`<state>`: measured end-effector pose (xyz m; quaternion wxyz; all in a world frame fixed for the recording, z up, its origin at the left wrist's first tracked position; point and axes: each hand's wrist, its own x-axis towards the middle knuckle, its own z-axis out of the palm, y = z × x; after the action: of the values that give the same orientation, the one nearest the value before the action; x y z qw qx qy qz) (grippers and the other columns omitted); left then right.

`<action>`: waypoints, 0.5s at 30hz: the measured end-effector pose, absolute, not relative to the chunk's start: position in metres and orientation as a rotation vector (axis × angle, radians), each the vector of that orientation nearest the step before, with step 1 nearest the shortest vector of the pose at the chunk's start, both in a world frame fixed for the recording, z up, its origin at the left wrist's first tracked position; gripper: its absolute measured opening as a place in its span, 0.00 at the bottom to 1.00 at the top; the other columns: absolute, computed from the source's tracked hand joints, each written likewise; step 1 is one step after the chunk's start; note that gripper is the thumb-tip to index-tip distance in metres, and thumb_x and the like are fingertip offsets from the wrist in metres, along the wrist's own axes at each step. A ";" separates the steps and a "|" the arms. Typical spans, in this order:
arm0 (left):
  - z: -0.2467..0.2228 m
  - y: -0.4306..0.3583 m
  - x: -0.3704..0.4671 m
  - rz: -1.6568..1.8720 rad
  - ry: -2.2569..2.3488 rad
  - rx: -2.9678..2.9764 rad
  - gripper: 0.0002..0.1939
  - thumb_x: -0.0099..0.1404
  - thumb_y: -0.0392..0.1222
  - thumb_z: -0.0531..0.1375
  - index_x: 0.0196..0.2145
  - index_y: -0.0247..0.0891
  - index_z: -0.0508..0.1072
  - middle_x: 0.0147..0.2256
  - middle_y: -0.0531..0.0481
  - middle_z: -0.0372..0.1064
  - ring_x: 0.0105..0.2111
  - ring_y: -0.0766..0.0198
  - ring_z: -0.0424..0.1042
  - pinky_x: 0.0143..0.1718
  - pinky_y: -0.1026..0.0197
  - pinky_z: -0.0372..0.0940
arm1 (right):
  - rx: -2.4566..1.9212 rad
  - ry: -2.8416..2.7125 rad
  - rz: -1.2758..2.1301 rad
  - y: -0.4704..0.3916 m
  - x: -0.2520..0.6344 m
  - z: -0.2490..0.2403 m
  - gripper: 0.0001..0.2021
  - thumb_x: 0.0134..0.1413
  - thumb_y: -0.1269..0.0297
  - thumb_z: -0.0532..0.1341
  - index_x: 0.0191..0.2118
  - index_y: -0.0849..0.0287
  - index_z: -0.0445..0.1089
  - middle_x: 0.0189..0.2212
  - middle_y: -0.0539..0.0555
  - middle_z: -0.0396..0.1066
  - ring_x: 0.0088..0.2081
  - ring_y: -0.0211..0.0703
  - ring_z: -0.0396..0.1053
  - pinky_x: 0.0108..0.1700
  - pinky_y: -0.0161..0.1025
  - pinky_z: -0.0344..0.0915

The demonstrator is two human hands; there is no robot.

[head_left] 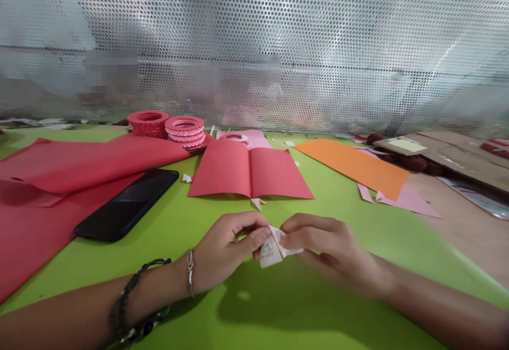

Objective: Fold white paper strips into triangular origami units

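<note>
Between both hands, above the green table [191,323], is a small folded piece of white paper [271,253] with faint printed marks. My left hand [233,252] pinches its left side between thumb and fingers. On the other side, the fingers of my right hand [332,249] press on the paper's right part; some fingertips are hidden behind it. Just beyond the hands lies a red sheet [278,172] creased down the middle and partly opened. A small white paper scrap [257,203] sticks out at its near edge.
A black phone [129,204] rests on large red sheets [79,164] at left. Stacks of red rings [148,122] and pink rings [185,130] stand behind. Orange paper [353,167] overlaps pink paper [417,201] at right, near brown cardboard [457,159]. A perforated metal screen [254,37] rises at the back.
</note>
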<state>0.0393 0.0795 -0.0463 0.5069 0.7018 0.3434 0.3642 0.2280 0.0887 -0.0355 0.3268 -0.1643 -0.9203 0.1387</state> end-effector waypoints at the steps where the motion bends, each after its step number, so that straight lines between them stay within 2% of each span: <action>1: -0.046 0.079 0.039 0.877 0.834 1.700 0.09 0.61 0.39 0.51 0.26 0.34 0.66 0.22 0.56 0.60 0.22 0.72 0.60 0.24 0.71 0.57 | -0.425 -2.417 0.363 0.089 0.228 -0.036 0.11 0.49 0.81 0.51 0.35 0.61 0.62 0.31 0.53 0.65 0.30 0.32 0.63 0.30 0.27 0.61; 9: -0.044 0.079 0.040 0.943 0.989 2.005 0.09 0.61 0.39 0.51 0.26 0.34 0.66 0.22 0.55 0.62 0.24 0.70 0.62 0.25 0.69 0.57 | -0.466 -2.481 0.409 0.088 0.227 -0.038 0.10 0.48 0.81 0.51 0.33 0.60 0.62 0.31 0.53 0.64 0.30 0.32 0.62 0.30 0.28 0.61; 12: -0.045 0.079 0.041 0.960 1.009 2.106 0.08 0.60 0.35 0.51 0.24 0.35 0.64 0.22 0.56 0.61 0.24 0.71 0.61 0.25 0.70 0.56 | -0.540 -2.470 0.623 0.084 0.225 -0.035 0.10 0.46 0.76 0.56 0.37 0.60 0.59 0.31 0.53 0.64 0.31 0.35 0.63 0.32 0.31 0.62; 15: -0.046 0.078 0.040 0.954 0.983 2.185 0.08 0.59 0.34 0.51 0.23 0.35 0.64 0.21 0.57 0.59 0.23 0.72 0.60 0.25 0.71 0.54 | -0.724 -2.321 0.999 0.081 0.221 -0.033 0.07 0.51 0.69 0.53 0.37 0.61 0.54 0.25 0.51 0.64 0.26 0.34 0.64 0.27 0.31 0.63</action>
<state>0.0397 0.0784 -0.0464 0.2776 0.8141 0.3660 0.3552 0.2207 0.0811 -0.0325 0.2540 -0.2663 -0.8541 0.3676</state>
